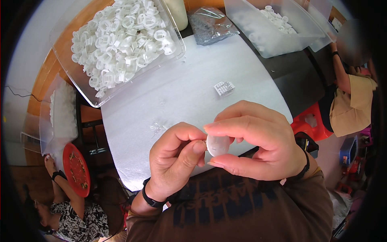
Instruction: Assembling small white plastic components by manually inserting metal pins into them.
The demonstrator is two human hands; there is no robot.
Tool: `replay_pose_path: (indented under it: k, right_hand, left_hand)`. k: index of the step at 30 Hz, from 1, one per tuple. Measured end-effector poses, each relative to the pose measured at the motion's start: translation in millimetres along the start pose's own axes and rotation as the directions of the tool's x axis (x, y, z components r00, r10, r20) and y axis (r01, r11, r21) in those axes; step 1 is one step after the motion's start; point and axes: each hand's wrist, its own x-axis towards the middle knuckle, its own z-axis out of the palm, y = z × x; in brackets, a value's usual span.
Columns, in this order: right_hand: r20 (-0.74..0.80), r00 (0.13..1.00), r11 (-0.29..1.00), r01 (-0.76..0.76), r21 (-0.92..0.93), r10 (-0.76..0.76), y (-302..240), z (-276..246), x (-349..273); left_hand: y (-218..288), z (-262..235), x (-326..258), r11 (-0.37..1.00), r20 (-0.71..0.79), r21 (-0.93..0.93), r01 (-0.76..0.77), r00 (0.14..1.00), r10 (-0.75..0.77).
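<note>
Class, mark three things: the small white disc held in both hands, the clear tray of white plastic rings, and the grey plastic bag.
small white disc [217, 145], head view, middle of its face.
clear tray [90, 94], head view, bare near rim.
grey plastic bag [209, 24], head view, centre of bag.

**Two hands, one disc, three bins on the bench**

Two hands, left [175, 155] and right [258, 141], meet on one white disc [217, 145]. The bench [177, 97] carries three clear bins: one [121, 40] heaped with white plastic rings too many to count, a second [274, 28] partly filled, a third [60, 113] at the left edge. One grey bag [209, 24] and one small printed slip [224, 88] lie there. Two other people sit nearby.
</note>
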Motion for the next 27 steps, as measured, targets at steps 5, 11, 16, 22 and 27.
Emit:
replay_pose_path:
  k: [5,11,16,22,27]
  right_hand:
    - [-0.027,1.0,1.0,0.005,0.024,-0.004,3.7,2.1,-3.4]
    - [-0.018,1.0,0.997,-0.002,0.08,0.004,8.4,-1.3,-8.0]
    - [-0.046,0.999,0.996,-0.007,0.094,0.012,12.7,-3.6,-11.4]
    - [-0.058,0.998,0.997,0.017,0.074,-0.012,18.0,-12.5,-12.5]
    - [-0.106,0.994,0.989,-0.008,-0.148,-0.007,10.2,-54.9,-0.7]
  left_hand:
    - [-0.7,1.3,0.5,1.0,-0.01,0.012,0.029,1.0,-0.029]
    - [-2.5,1.9,1.9,1.0,0.01,0.03,0.004,1.0,-0.005]
    - [-4.6,6.5,5.5,1.0,0.003,0.015,0.015,1.0,-0.015]
    - [-6.5,9.9,10.8,0.998,-0.006,0.024,0.053,0.999,-0.053]
    - [-3.4,0.0,-1.3,0.962,-0.128,0.205,0.178,0.98,-0.154]
